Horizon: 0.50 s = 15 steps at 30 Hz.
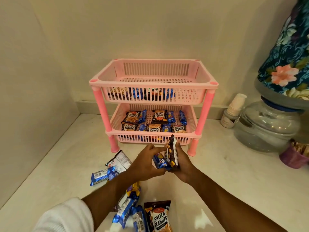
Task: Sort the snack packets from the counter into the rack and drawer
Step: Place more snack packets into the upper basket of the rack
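Note:
A pink two-tier plastic rack stands at the back of the white counter. Its lower tray holds several salted-peanut packets and blue biscuit packets; its upper tray looks bare inside. In front of the rack my left hand grips a blue biscuit packet. My right hand holds a dark peanut packet upright, and the two hands touch. Loose packets lie on the counter: blue ones at left and near the front edge, plus a salted-peanuts packet.
A clear water dispenser jar topped by a floral-covered bottle stands at right, with stacked paper cups beside it. A purple cup sits at the right edge. Walls close the left and back.

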Available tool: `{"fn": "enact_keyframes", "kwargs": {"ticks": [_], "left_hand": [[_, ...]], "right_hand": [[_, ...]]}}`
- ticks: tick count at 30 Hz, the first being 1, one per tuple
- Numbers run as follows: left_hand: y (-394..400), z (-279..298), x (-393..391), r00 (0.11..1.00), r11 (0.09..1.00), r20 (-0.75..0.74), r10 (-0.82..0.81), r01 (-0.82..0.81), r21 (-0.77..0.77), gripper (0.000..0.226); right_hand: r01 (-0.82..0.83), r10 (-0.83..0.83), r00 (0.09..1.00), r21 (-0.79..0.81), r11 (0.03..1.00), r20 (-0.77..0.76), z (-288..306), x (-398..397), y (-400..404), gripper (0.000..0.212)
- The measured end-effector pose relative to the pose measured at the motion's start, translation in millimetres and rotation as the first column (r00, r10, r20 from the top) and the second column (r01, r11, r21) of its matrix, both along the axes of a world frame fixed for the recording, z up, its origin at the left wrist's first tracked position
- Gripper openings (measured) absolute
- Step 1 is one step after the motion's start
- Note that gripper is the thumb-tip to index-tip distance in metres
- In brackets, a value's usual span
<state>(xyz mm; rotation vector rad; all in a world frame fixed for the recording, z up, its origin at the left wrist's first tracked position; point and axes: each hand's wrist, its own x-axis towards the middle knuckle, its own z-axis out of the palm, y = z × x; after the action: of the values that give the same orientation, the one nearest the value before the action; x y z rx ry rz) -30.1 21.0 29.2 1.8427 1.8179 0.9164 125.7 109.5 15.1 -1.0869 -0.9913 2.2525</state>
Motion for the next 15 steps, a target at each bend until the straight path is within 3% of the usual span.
{"fn": "enact_keyframes", "kwargs": {"ticks": [4,9,15], "left_hand": [[0,6,3,0.999,0.997,0.005,0.034,-0.035,0.076,0.078],[2,30,2,0.995,0.982,-0.091,0.047,-0.029,0.187,0.077],[9,91,0,0.981,0.936,-0.196,0.006,0.064,0.347,0.076]], "right_hand": [[0.057,-0.08,0.983,0.145,0.988,0.163,19,0,-1,0.062],[-0.002,-0.042,0.99,0.302,0.953,0.138,45,11,2,0.037],[0.097,-0.153,0.985,0.49,0.866,0.076,97,24,15,0.025]]}}
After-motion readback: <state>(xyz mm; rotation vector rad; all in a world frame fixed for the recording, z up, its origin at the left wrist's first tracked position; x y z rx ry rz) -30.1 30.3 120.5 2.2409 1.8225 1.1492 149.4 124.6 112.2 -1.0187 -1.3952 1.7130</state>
